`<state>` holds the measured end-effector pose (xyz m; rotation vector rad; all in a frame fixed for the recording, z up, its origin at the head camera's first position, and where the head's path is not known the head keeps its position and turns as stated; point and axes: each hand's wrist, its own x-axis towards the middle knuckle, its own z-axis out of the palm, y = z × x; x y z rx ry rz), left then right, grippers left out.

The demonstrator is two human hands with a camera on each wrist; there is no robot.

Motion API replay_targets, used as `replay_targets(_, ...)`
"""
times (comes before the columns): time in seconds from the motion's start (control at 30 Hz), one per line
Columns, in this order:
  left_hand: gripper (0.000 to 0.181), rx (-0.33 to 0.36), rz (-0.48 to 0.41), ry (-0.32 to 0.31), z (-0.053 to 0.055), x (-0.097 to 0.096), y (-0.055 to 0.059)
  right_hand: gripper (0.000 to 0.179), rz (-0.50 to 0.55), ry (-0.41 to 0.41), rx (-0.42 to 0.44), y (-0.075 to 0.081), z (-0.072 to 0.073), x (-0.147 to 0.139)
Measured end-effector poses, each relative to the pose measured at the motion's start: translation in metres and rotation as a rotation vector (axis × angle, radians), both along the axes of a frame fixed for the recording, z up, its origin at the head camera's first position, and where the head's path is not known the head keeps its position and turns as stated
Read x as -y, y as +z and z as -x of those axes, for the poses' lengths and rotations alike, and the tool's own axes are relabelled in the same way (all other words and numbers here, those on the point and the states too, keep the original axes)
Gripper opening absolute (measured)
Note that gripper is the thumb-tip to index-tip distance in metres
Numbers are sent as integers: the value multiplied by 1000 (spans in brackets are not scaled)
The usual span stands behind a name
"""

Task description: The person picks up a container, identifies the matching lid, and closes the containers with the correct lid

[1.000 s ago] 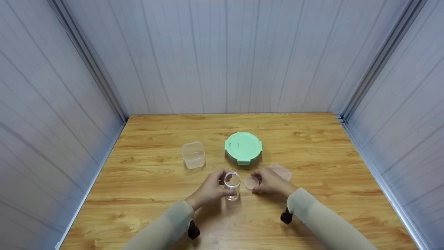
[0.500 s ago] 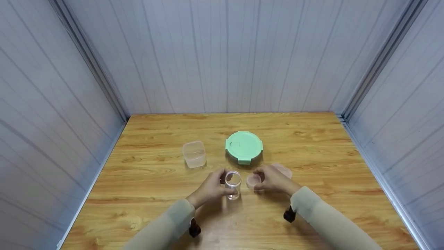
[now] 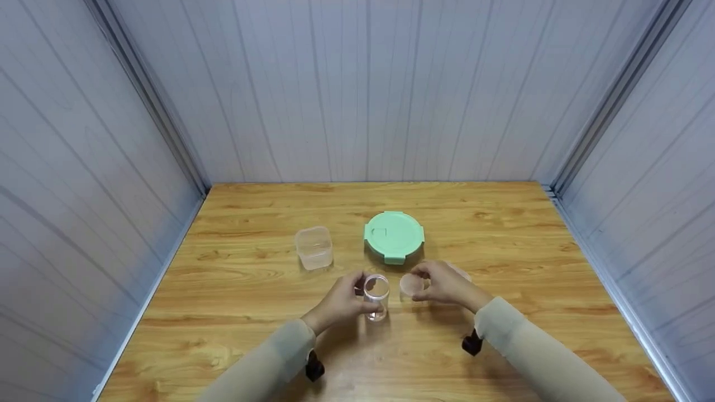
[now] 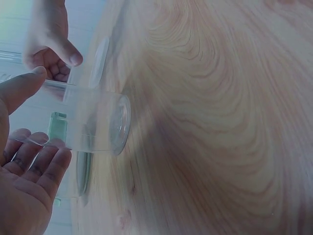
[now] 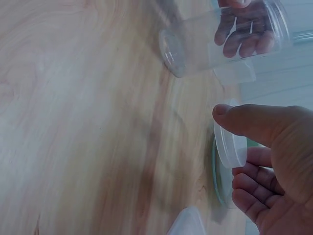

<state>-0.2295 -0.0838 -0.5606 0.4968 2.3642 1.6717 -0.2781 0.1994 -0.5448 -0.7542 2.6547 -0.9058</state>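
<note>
Left hand [image 3: 339, 301]: thumb on one side, fingers curved round the other, gripping one clear jar [image 4: 88, 117]; jar just to the right of the palm, bare of any cap, standing upright, long axis rising from the tabletop [image 3: 251, 335], open mouth upward; whether its base touches the wood or hangs just above, cannot be told. Right hand [image 3: 447, 287]: pinching one round lid [image 5: 229, 142], whitish and translucent, by its rim, thumb to one edge and fingers to the opposite; lid on the left side of this hand, held roughly level, face up, clear of the table. Governing relation: jar directly to the left of the right hand and its lid, near, with a visible gap between lid and jar; jar mouth and lid face both turned upward, so their axes run about parallel; left hand the nearer to the jar, being in contact, right hand apart from it. Surrounding items: one round green-lidded container [image 3: 394, 237], beyond both hands and between them; one clear square box [image 3: 314, 248], beyond the left hand and further left; one pale flat piece [image 5: 190, 224], just beside the right hand, partly hidden by it in the head view.
</note>
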Motion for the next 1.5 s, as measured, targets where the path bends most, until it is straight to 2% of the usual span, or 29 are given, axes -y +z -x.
replay_targets(0.47, 50, 9, -19, 24, 0, 0, -3, 57, -4, -15, -12, 20, -4, 3)
replay_targets(0.7, 48, 19, -47, 6, 0, 2, -3, 58, 77, 16, -89, 22, -5, 5)
replay_targets(1.03, 50, 17, -62, -1, 0, 1, -3, 55, 220, 6, -137, 22, -8, 9)
replay_targets(1.5, 51, 22, -85, -4, 0, 2, -6, 48, 305, 23, -179, 26, -14, 19)
